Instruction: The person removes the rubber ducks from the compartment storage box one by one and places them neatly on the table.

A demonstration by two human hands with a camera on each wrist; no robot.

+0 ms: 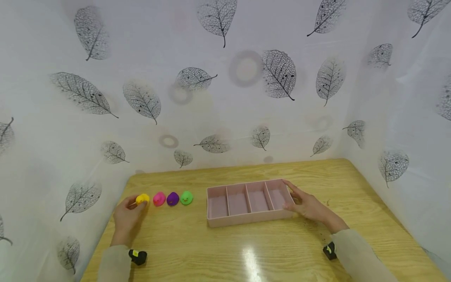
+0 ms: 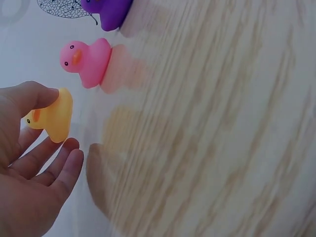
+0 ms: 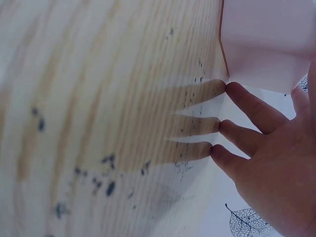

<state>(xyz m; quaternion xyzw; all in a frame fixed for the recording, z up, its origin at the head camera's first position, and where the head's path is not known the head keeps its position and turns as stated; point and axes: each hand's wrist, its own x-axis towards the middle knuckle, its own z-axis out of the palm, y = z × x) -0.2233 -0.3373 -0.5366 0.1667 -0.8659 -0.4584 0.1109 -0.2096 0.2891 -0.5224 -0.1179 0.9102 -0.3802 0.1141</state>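
Note:
At the left of the table, my left hand (image 1: 127, 216) pinches a yellow rubber duck (image 1: 142, 199) between thumb and fingers. In the left wrist view that duck (image 2: 60, 116) is held just off the wood, tilted. Beside it, apart from the hand, stand a pink duck (image 1: 159, 199), a purple duck (image 1: 172, 199) and a green duck (image 1: 186, 197) in a row. My right hand (image 1: 310, 205) spans the right end of a pink divided box (image 1: 243, 219), thumb at the front corner and a finger at the back corner. In the right wrist view its other fingertips (image 3: 234, 90) touch the table.
The box has several compartments in one row, with nothing seen inside. Under everything is a wood-grain table (image 1: 225, 250). White leaf-patterned curtains (image 1: 218, 98) rise behind it and at both sides. Black wrist cameras (image 1: 138, 257) sit by both sleeves.

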